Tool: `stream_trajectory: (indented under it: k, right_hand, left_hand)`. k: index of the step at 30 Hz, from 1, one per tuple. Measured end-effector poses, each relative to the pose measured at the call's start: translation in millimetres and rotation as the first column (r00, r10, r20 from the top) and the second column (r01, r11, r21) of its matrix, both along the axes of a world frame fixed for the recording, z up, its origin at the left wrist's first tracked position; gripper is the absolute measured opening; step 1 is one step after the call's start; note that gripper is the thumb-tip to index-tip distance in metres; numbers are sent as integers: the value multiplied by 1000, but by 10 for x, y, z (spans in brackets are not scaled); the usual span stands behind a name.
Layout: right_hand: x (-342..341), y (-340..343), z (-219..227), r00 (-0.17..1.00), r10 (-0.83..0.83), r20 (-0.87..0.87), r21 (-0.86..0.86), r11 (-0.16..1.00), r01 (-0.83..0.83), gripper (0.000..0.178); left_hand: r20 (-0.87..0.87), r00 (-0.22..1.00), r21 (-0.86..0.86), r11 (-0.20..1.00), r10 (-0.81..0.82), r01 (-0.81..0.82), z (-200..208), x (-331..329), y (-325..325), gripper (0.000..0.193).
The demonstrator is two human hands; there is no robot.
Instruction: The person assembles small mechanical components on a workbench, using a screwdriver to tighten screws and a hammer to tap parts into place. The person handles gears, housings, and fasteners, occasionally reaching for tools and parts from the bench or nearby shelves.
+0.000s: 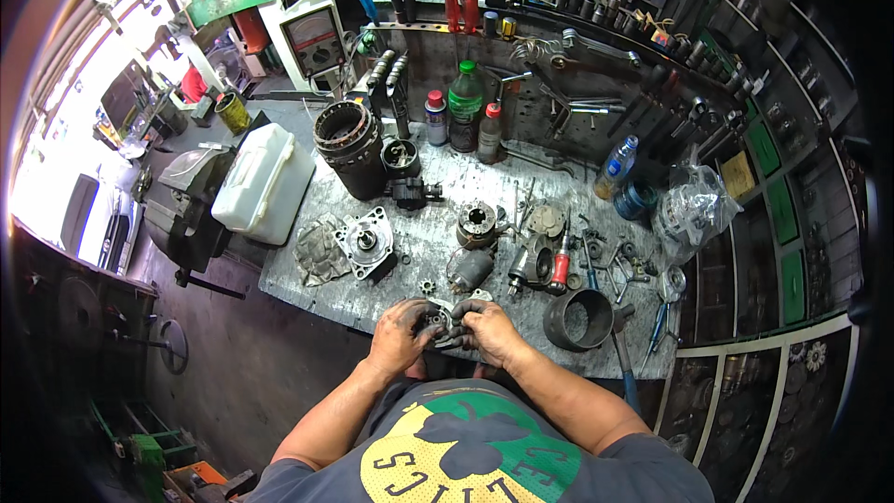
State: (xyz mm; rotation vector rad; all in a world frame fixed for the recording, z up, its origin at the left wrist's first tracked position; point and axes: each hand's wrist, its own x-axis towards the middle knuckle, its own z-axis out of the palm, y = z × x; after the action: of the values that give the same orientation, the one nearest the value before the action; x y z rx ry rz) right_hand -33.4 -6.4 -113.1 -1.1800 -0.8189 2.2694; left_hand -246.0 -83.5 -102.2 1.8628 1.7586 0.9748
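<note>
At the near edge of the bench, a small grey metal housing (440, 319) with round openings sits between my two hands. My left hand (400, 333) is closed round its left side. On the other side, my right hand (487, 329) pinches it, and its fingers hide part of the piece. Just beyond lie a small toothed gear (426, 287) and a dark motor armature (471, 270). A round motor part with a slotted middle (477, 224) stands farther back. To the left, a square metal flange plate (366, 240) with a central shaft lies beside a crumpled rag (321, 250).
A dark ring (577, 320), a hammer (622, 345) and a red-handled tool (561, 265) lie on the right. Loose bolts and small parts cover that side. A motor casing (349, 149), several bottles (466, 102) and a white plastic case (264, 184) stand behind.
</note>
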Motion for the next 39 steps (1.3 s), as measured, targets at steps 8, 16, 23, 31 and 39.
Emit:
stream_trajectory:
  k: [8,16,23,31,39]
  right_hand:
    - [-104,-72,71,841,-44,540,720,542,-434,49]
    - [-237,-185,228,837,-164,521,846,230,-481,37]
    - [43,132,250,972,-180,-151,183,961,207,26]
    - [-90,-154,265,775,4,632,680,477,-557,56]
    - [77,-58,351,721,150,677,426,718,-550,59]
  left_hand:
    - [139,986,-58,993,-91,100,-194,-84,9,46]
    - [164,986,-59,998,14,-5,-266,-77,-26,48]
    - [110,983,55,989,-144,139,-185,-75,32,48]
    - [109,992,-58,996,-68,74,-115,-61,-53,66]
    - [56,998,-57,998,-15,18,-59,-14,-21,62]
